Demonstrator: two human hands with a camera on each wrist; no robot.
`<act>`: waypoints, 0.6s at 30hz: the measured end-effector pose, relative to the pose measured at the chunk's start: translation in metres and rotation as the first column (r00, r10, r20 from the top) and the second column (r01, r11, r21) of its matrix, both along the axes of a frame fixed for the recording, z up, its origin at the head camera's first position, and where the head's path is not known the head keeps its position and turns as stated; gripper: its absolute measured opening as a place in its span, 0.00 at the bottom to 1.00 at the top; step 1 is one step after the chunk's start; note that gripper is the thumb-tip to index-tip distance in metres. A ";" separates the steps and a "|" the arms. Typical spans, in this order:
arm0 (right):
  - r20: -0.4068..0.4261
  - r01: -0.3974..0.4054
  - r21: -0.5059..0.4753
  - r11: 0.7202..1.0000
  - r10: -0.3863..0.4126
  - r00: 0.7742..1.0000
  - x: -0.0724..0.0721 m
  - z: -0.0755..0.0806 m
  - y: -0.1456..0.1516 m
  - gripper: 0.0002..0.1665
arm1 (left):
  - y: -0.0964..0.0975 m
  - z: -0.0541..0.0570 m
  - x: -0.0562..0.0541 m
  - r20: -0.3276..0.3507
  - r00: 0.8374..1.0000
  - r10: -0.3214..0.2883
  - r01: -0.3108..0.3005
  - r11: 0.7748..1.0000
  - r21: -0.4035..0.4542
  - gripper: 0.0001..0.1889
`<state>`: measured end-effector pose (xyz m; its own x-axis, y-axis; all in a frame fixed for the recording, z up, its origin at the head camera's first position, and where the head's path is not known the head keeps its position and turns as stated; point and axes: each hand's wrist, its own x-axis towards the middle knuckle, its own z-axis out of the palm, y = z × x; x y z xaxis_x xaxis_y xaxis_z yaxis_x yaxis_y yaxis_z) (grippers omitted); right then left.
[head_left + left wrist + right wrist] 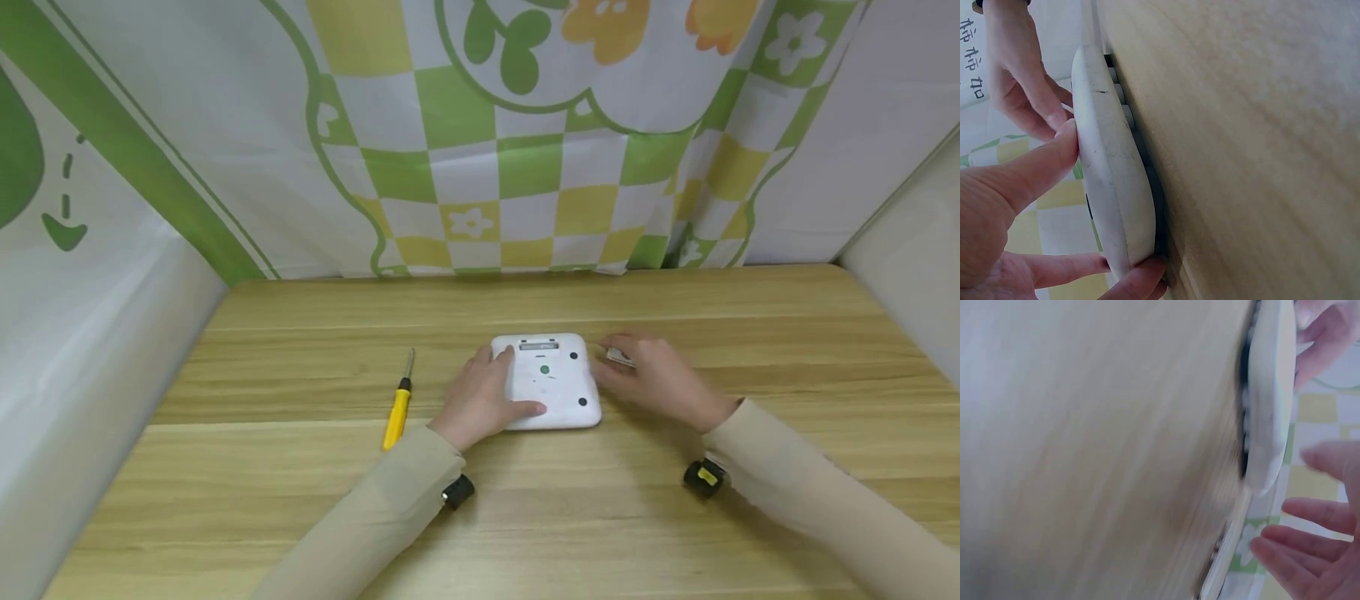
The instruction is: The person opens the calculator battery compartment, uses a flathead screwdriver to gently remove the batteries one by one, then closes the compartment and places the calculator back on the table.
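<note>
A white calculator-like device [558, 392] lies face down on the table, its keys showing along the underside in the left wrist view. In its back is a narrow recess [539, 346] near the far edge. My left hand [483, 396] grips the device at its left side, with the thumb on the back and fingertips around the edge [1141, 281]. Just off its right edge is my right hand [652, 375], fingers spread and holding nothing in the right wrist view. Beside those fingers lies a small pale piece [619, 357], partly hidden by the hand; its kind is unclear.
A screwdriver with a yellow handle [397, 417] lies left of the left hand, tip pointing away. The wooden table [300, 492] ends at a checked green and yellow cloth [525, 167] hanging behind it.
</note>
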<state>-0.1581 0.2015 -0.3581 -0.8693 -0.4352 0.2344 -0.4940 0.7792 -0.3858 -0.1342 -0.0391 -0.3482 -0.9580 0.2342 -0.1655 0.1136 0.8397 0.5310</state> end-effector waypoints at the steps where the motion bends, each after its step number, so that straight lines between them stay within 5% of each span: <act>1: 0.019 -0.020 -0.011 1.000 0.020 1.000 0.001 0.000 -0.002 0.21 | 0.000 0.000 0.000 0.002 1.000 -0.002 0.002 1.000 -0.004 0.46; 8: 0.114 -0.114 -0.012 0.993 0.114 0.987 0.004 -0.001 -0.009 0.38 | 0.000 0.000 -0.001 0.011 1.000 -0.005 0.005 1.000 -0.013 0.46; 18: 0.180 -0.131 -0.004 0.991 0.130 0.975 0.007 -0.005 -0.014 0.40 | 0.000 0.001 -0.001 0.017 1.000 -0.006 0.006 1.000 -0.016 0.46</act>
